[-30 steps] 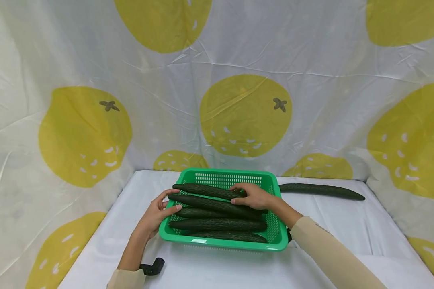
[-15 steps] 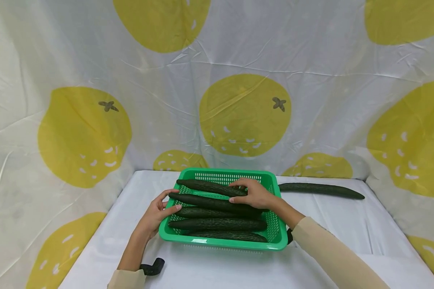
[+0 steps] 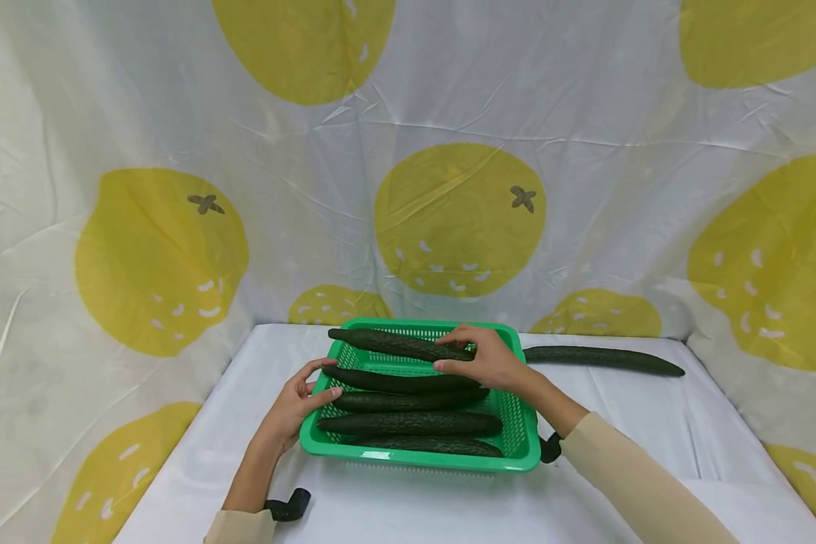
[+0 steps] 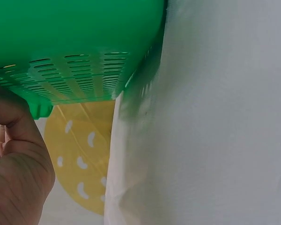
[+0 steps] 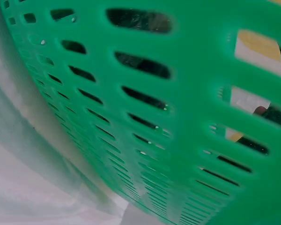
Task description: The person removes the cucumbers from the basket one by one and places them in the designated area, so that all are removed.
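Note:
A green plastic basket (image 3: 418, 459) with slotted walls stands on the table, and several long dark-green cucumbers (image 3: 408, 423) lie across it. At its left rim my left hand (image 3: 298, 404) grips the edge, thumb and fingers over the rim; the left wrist view shows that hand (image 4: 18, 164) beside the outer wall. My right hand (image 3: 486, 361) reaches over the right side and pinches the right end of the rearmost cucumber (image 3: 387, 342). This cucumber is raised at the back of the basket, apart from the others. In the right wrist view the basket wall (image 5: 192, 93) hides most of the hand.
Another cucumber (image 3: 605, 359) lies on the white tabletop (image 3: 653, 423) to the right of the basket. A white curtain (image 3: 585, 227) printed with yellow fruit hangs behind and at both sides. Black wrist mounts (image 3: 291, 505) show beside the arms.
My right hand has lifted the rearmost cucumber and shifted it toward the back, widening the gap to the one in front. My left hand has stayed on the basket rim.

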